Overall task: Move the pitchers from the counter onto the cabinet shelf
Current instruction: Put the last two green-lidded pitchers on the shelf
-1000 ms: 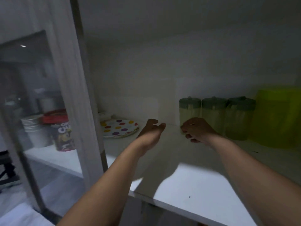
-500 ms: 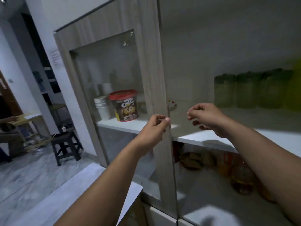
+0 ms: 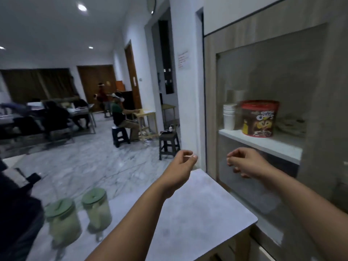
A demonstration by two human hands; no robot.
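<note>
Two clear pitchers with green lids stand side by side on the grey counter (image 3: 197,204) at the lower left: one pitcher (image 3: 63,221) nearer the edge of view, the other pitcher (image 3: 97,211) to its right. My left hand (image 3: 181,166) hovers above the counter's far end, fingers loosely curled, holding nothing. My right hand (image 3: 244,162) is raised beside it in front of the cabinet's glass door (image 3: 263,81), fingers also curled and empty. The shelf with the pitchers placed earlier is out of view to the right.
Behind the glass, a white shelf (image 3: 263,143) holds stacked paper cups (image 3: 229,116) and a red-lidded cereal tub (image 3: 259,118). A dark stool (image 3: 169,144) stands on the marble floor past the counter. Several people sit at tables across the room. A dark shape fills the lower left edge.
My view has swung left, away from the open shelf toward the room and the counter. Both hands have drawn back from the shelf, past the door frame, and hang over the counter.
</note>
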